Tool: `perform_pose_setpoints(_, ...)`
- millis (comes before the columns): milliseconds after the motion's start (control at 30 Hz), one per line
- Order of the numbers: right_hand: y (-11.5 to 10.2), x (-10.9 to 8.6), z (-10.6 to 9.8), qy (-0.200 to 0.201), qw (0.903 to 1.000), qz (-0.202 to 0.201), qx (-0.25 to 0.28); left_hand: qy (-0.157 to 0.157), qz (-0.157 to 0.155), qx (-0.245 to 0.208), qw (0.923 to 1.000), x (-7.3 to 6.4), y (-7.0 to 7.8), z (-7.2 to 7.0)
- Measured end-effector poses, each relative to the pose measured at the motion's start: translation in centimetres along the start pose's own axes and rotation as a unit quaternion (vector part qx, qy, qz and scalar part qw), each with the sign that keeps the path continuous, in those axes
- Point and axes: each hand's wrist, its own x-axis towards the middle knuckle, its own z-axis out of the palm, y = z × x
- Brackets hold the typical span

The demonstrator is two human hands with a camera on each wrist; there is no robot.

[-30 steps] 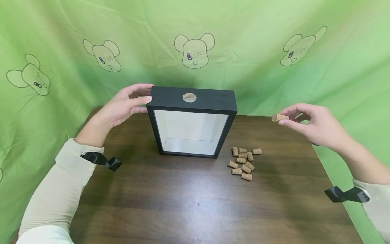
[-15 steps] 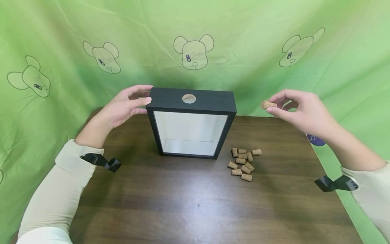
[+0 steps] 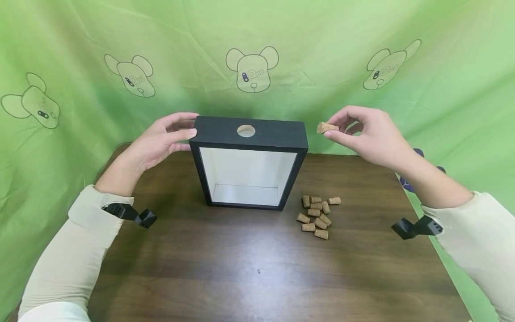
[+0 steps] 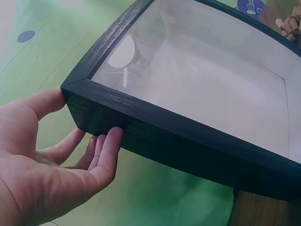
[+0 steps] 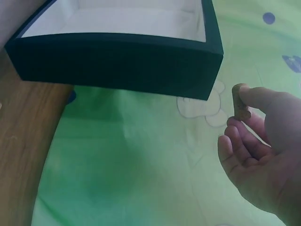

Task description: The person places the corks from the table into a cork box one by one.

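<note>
So here we've got the black shadow box (image 3: 248, 163) standing upright on the dark wooden table (image 3: 241, 268), just a bit above the middle of the head view. It has a glass front with a white inside, and there's a round hole (image 3: 246, 131) in its top edge.

Our left hand (image 3: 161, 141) sits at the upper left corner of the box. The thumb presses on the front corner and the fingers (image 4: 106, 148) lie against the outer side face, fairly straight and relaxed, so it's bracing the box more than clamping it. The left wrist view shows this nicely, with the hand in the lower left and the frame corner right against it.

Our right hand (image 3: 368, 134) is up in the air to the right of the box's top right corner, pinching a single cork (image 3: 327, 128) between thumb and fingertips. The cork is close to that corner but not touching it, at about the height of the top edge and well to the right of the hole. In the right wrist view it pokes up from the fingers (image 5: 237, 141) at the right of the frame.

A loose pile of corks (image 3: 316, 216) lies on the table just right of the box's lower right corner. Behind everything hangs a green cloth (image 3: 322, 53) printed with bear heads.
</note>
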Motion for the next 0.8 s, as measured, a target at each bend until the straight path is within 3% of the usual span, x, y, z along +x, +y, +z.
perform_pose_setpoints(467, -2.1, 2.7, 2.7, -0.018, 0.9986, -0.033, 0.037, -0.001, -0.007, -0.002, 1.0, -0.2, 0.0, 0.0)
perform_pose_setpoints(800, -3.0, 4.0, 4.1, -0.04, 0.9942, -0.086, 0.051, -0.002, -0.003, -0.013, 0.9999, -0.4, 0.1, 0.1)
